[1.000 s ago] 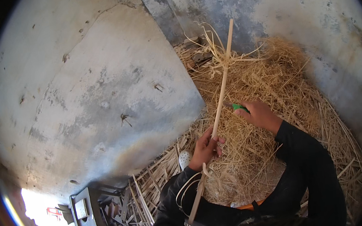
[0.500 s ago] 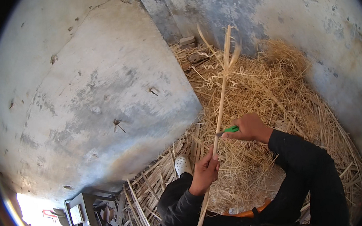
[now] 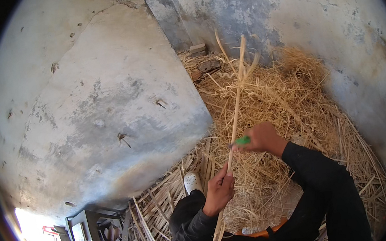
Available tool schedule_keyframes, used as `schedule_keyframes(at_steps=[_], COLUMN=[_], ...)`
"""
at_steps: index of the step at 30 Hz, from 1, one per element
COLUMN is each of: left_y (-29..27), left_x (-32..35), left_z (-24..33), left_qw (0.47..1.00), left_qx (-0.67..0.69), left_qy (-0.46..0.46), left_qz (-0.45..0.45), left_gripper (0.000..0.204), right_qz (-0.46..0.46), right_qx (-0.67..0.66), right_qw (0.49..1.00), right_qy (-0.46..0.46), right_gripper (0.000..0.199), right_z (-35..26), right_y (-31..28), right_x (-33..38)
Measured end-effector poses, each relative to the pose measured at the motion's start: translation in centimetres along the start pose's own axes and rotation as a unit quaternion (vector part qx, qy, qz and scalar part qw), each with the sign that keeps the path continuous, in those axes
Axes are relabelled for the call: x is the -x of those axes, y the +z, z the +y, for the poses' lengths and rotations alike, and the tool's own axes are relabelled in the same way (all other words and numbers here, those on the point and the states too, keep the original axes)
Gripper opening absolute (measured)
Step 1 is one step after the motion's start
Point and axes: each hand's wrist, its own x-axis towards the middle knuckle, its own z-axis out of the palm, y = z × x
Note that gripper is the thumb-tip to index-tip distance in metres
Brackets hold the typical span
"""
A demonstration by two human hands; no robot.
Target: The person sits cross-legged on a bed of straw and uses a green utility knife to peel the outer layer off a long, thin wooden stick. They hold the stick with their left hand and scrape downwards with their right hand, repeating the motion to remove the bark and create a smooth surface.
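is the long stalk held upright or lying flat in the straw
Held up, not lying flat: the long stalk rises above the straw pile, gripped low by the left hand, with the right hand on it higher up.

The stalk (image 3: pixel 236 112) rises before the straw pile (image 3: pixel 288 112), a shoe (image 3: pixel 192 182) seemingly left.

A heap of loose straw (image 3: pixel 293 107) fills the corner where two weathered grey walls (image 3: pixel 95 101) meet. Small flat blocks (image 3: pixel 203 57) lie at the heap's far edge, against the wall's foot. Long split stalks (image 3: pixel 159 210) lie flat along the heap's near-left edge, beside a white clog (image 3: pixel 192 182). A dark metal box (image 3: pixel 88 235) sits at the lower left.
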Motion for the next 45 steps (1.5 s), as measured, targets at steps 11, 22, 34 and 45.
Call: schedule_keyframes(at_steps=[11,22,34,45], left_y=[0.8,0.7,1.2,1.5], left_x=[0.9,1.4,2.5,2.8], left_z=[0.4,-1.0,-1.6,-3.4], left_qw=[0.996,0.987,0.981,0.987], left_qx=[-0.082,-0.150,-0.184,-0.146], left_qy=[0.036,0.052,0.066,0.026], left_qz=[0.022,0.007,-0.011,-0.063], left_gripper=[0.044,0.044,0.043,0.043], right_qz=[-0.015,-0.101,-0.016,0.081], right_qx=[-0.007,-0.032,-0.040,0.048], right_qw=[0.999,0.994,0.998,0.977], right_qy=[-0.042,-0.039,0.034,0.193], right_gripper=[0.085,0.077,0.079,0.066], right_z=[-1.3,-1.3,2.3,14.2], right_y=[-1.6,-2.3,-2.5,-2.3], right_x=[1.1,2.9,3.1,1.6])
